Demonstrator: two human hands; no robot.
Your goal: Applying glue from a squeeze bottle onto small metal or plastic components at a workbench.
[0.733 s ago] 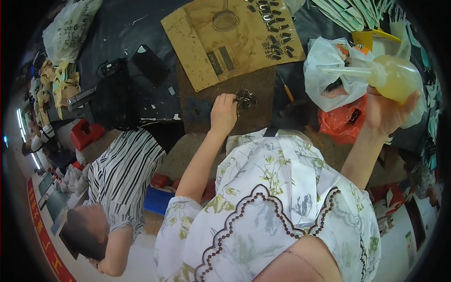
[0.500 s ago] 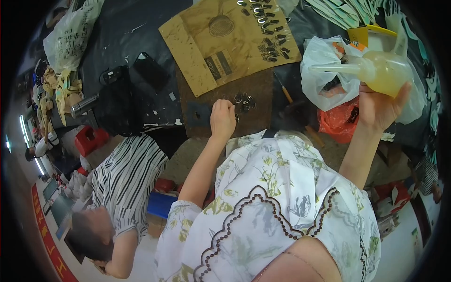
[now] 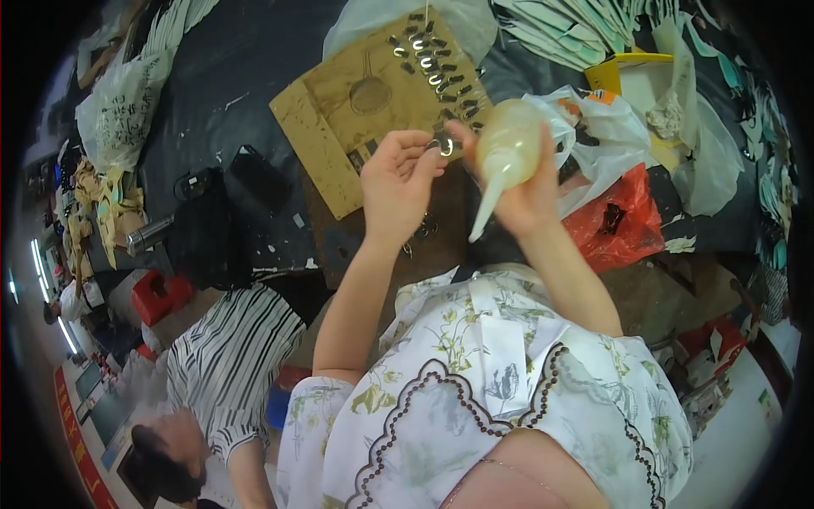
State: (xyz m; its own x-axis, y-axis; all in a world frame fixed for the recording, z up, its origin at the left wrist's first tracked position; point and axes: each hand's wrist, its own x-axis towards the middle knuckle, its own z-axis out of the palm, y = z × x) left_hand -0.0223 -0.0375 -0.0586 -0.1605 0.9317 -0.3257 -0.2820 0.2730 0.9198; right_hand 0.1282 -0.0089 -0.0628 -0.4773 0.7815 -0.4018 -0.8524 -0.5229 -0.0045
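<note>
My left hand (image 3: 396, 187) is raised over the lower edge of a brown cardboard sheet (image 3: 315, 127), thumb and fingers pinched on a small dark, shiny metal buckle (image 3: 447, 146). Close beside it, my right hand (image 3: 530, 199) grips a translucent squeeze bottle (image 3: 514, 136) of yellowish liquid, tilted so its long nozzle points down and to the left. One right fingertip reaches close to the buckle; whether it touches is unclear. Small black pieces (image 3: 437, 81), several with shiny metal, lie in rows on the cardboard. Below my hands, a few metal rings (image 3: 428, 227) rest on a dark brown board (image 3: 339, 254).
White (image 3: 623, 131) and red (image 3: 623, 225) plastic bags lie at right, near a yellow box (image 3: 632, 64). Stacked pale green-edged strips (image 3: 564, 34) stand behind. At left are a phone-like black object (image 3: 257, 174), a metal flask (image 3: 151, 233) and a seated person in stripes (image 3: 233, 352).
My right hand has brought the bottle from the far right to the middle, its nozzle now downward. My left hand has risen off the board with a buckle between its fingers.
</note>
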